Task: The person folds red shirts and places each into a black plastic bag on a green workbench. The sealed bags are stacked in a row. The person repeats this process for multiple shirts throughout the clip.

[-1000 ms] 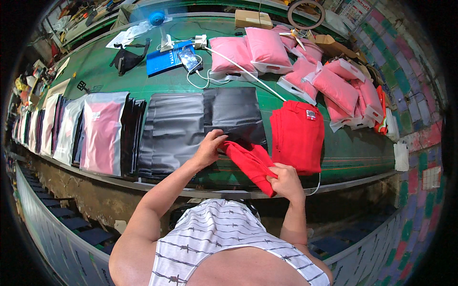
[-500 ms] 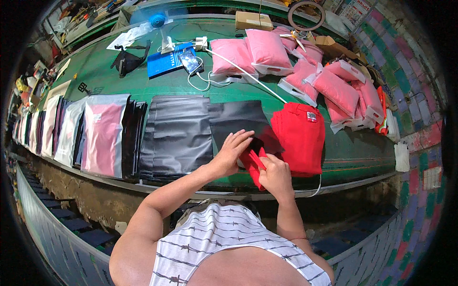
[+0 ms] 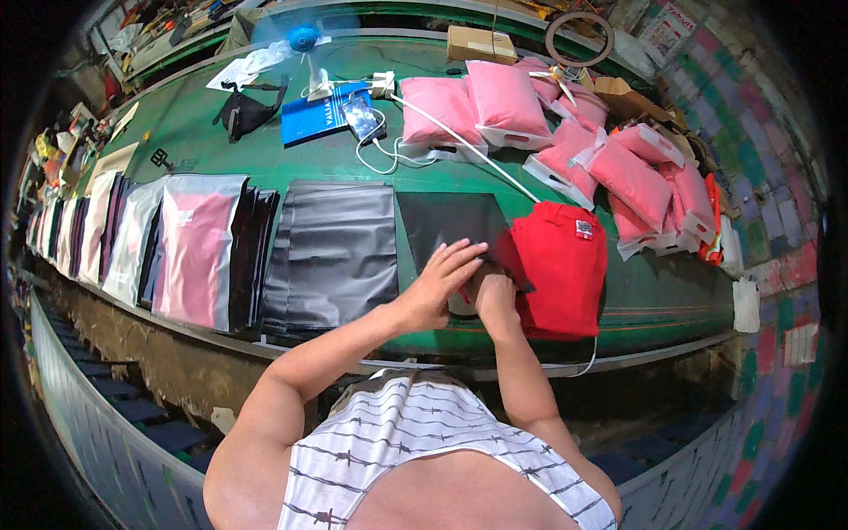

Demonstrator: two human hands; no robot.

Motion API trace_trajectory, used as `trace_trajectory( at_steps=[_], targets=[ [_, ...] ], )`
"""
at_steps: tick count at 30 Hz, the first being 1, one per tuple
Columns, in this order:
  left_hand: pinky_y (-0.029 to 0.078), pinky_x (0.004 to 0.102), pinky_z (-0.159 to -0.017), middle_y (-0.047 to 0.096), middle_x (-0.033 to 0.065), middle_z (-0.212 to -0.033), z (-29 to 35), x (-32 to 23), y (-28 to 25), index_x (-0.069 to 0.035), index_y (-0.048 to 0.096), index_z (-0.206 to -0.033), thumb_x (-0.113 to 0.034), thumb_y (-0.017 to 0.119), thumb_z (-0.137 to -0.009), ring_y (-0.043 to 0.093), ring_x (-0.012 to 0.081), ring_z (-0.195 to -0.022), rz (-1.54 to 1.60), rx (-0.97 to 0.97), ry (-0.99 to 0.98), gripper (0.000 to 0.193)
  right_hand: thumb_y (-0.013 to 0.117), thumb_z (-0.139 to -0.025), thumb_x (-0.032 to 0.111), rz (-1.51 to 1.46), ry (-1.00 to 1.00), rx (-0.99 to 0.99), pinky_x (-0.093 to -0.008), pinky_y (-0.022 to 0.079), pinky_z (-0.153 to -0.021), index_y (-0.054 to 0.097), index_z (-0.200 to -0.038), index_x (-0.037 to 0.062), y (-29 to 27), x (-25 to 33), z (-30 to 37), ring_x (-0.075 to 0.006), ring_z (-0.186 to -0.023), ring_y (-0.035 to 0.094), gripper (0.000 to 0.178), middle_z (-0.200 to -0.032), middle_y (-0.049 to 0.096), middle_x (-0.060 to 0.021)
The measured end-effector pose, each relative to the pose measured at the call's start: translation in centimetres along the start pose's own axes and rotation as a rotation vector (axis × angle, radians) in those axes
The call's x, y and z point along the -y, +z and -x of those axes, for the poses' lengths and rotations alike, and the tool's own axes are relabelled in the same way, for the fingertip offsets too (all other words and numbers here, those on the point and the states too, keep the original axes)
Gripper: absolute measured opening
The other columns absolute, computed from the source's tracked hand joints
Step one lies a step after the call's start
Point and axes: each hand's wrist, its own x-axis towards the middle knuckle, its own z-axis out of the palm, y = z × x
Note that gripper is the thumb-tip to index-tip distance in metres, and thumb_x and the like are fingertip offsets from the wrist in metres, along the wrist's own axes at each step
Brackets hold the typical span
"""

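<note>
A black plastic bag [image 3: 446,221] lies on the green table in front of me. My left hand [image 3: 442,281] rests at its near edge, its fingers stretched out over the bag's mouth. My right hand [image 3: 495,293] is curled and pushed in at the mouth, so its fingertips are hidden. The folded red garment it grips has gone inside and is out of sight. Just to the right lies a stack of folded red garments [image 3: 561,274] with a label at the top, its left edge partly covered by the bag.
Left of the bag are a pile of black bags [image 3: 331,256] and a row of packed garments [image 3: 201,252]. Pink-filled bags [image 3: 508,102] are heaped at the back right. A white cable [image 3: 459,137] crosses to the red stack. Behind lie a blue box [image 3: 309,121] and a small fan [image 3: 302,40].
My right hand has pushed the folded red garment forward into the black bag, and the garment no longer shows. My left hand stays at the bag's mouth. The view has shifted slightly.
</note>
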Motion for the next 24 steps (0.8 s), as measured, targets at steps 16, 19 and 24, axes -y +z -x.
trace_trajectory(
  at_steps=[16,19,24],
  targets=[
    [0.024,0.0521,-0.122,0.042,0.0154,-0.154,2.0,1.0,0.0,-0.009,0.053,-0.142,-0.003,0.063,-0.061,0.031,0.0369,-0.148,0.005,0.107,0.083,0.082,0.064,-0.089,0.036,-0.118,-0.082,0.466,-0.0458,0.04,-0.114,0.052,-0.143,0.011,6.1,-1.8,0.1,-0.0305,-0.135,0.051,0.06,-0.147,0.052,-0.0157],
    [0.027,0.0512,-0.12,0.046,0.0161,-0.15,3.8,2.6,1.0,-0.007,0.059,-0.133,-0.003,0.061,-0.064,0.035,0.0381,-0.145,0.073,0.009,-0.009,0.069,0.07,-0.084,0.034,-0.153,-0.149,0.174,-0.0504,0.038,-0.112,0.055,-0.138,0.0102,9.9,-1.5,2.9,-0.0345,-0.13,0.052,0.061,-0.139,0.057,-0.0172],
    [0.039,0.0486,-0.112,0.047,0.0229,-0.139,6.5,7.1,3.6,-0.005,0.06,-0.129,-0.003,0.064,-0.076,0.046,0.0438,-0.13,-0.127,-0.189,-0.649,0.053,0.072,-0.081,0.029,-0.106,-0.262,-0.044,-0.0519,0.041,-0.108,0.062,-0.13,0.0096,13.4,-2.2,4.8,-0.0397,-0.124,0.055,0.054,-0.132,0.061,-0.0201]
  ],
)
